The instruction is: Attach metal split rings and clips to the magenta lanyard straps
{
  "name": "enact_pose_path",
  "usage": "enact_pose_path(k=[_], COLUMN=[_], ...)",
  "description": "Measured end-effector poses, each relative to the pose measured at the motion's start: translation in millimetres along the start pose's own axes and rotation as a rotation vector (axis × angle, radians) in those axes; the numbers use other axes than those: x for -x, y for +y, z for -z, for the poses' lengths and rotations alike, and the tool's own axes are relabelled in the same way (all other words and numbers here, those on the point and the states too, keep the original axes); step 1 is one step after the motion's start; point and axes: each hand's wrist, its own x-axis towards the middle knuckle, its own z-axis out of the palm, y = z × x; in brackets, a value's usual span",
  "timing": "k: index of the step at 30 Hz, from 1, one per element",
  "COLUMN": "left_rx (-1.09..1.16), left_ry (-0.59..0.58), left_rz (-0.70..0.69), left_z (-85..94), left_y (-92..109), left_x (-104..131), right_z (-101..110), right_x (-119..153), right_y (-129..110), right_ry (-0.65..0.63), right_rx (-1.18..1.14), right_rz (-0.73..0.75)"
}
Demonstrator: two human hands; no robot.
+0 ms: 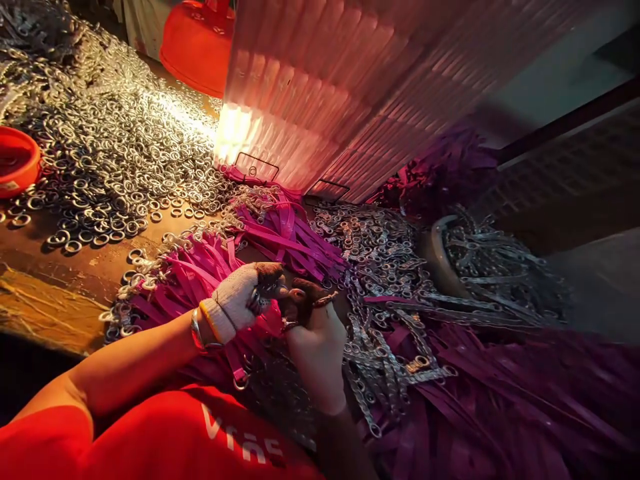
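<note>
My left hand [235, 300] wears a pale work glove with dark, stained fingertips. Its fingers are curled in a pinch, and a few shiny metal bits show at the palm. Facing it, my right hand [320, 347] is also gloved, with dark coverings on the fingers, and closed. The two sets of fingertips meet around a small dark piece that I cannot make out. Just below them shows a bright pink strip [270, 321]. Under and left of my left hand lie magenta straps [175, 283] with metal rings at their ends.
A large heap of loose metal rings [115, 153] covers the left of the table [60, 273]. An orange bowl [17, 163] sits at the left edge. A red lamp [197, 50] hangs beside a corrugated translucent panel [310, 93]. Metal chains [380, 247] and purple straps [525, 393] lie rightward.
</note>
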Motion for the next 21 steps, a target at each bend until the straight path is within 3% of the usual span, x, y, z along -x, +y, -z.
enact_pose_path(k=[4,8,10,14,18,21], left_rx=[-0.186,-0.405,-0.469,-0.557,-0.761,-0.760], left_ry=[0.037,0.113,-0.008,-0.290,-0.310,-0.281], left_rz=[-0.162,-0.208,-0.155,-0.165,-0.234,-0.205], left_z=[-0.7,5.0,9.7,12.1,5.6,1.9], left_y=[13,22,24,26,30,29], left_x=[4,-4,-7,-7,-3,-2], right_z=[2,11,19,31,28,21], right_x=[-4,-9,-13,-21,-22,-16], right_y=[-1,-3,-6,-9,1,10], right_ry=[-0.040,0.083,0.068,-0.108,-0.162,-0.162], right_rx=[-0.254,-0.392,-0.327,-0.133,0.052,0.272], right_rz=[-0.106,-0.201,-0.195,-0.100,-0.002,0.117])
